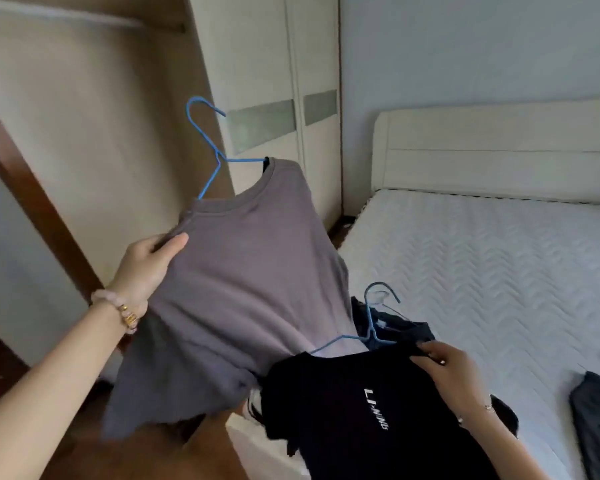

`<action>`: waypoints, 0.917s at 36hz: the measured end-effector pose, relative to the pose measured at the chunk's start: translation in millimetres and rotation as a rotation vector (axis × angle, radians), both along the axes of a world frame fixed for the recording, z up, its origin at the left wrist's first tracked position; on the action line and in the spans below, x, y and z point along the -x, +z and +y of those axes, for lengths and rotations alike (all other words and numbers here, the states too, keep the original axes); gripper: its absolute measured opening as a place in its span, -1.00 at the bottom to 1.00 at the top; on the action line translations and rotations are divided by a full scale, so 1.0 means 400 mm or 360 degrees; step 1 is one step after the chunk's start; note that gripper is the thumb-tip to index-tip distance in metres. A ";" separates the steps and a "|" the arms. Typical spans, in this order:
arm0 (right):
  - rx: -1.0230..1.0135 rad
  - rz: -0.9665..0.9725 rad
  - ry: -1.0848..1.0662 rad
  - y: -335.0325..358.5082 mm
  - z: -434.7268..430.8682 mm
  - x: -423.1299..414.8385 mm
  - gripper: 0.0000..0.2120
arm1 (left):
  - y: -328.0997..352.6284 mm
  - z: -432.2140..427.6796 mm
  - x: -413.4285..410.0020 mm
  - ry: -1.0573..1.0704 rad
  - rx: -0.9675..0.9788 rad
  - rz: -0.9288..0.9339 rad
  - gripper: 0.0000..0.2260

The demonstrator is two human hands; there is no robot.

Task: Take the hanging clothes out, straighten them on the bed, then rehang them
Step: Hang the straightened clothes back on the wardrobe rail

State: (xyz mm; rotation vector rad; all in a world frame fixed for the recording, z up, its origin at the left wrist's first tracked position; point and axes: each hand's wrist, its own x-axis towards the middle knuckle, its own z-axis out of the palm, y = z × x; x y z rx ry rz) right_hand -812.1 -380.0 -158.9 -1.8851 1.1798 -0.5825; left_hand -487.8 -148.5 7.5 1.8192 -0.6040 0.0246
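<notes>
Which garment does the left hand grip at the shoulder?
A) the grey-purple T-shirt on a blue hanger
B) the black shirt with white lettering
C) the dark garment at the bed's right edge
A: the left hand pinches the grey-purple T-shirt near its shoulder, while the right hand holds the black shirt.

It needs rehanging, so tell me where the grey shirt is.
Head view, left of centre: the grey shirt is on its blue hanger, its shoulder gripped by the left hand, above and left of the black shirt.
</notes>
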 end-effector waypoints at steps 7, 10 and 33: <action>0.0034 0.0177 0.0195 -0.013 0.089 -0.215 -0.83 | -0.031 0.309 -0.088 0.0454 -0.0066 0.0066 -0.78; 0.0095 0.0311 0.0257 -0.014 0.112 -0.322 -0.93 | -0.039 0.419 -0.137 0.0605 -0.0106 0.0012 -0.78; -0.0689 -0.0463 0.0481 0.234 0.210 -1.077 -0.90 | 0.014 0.559 -0.590 0.0267 -0.0221 0.0064 -0.66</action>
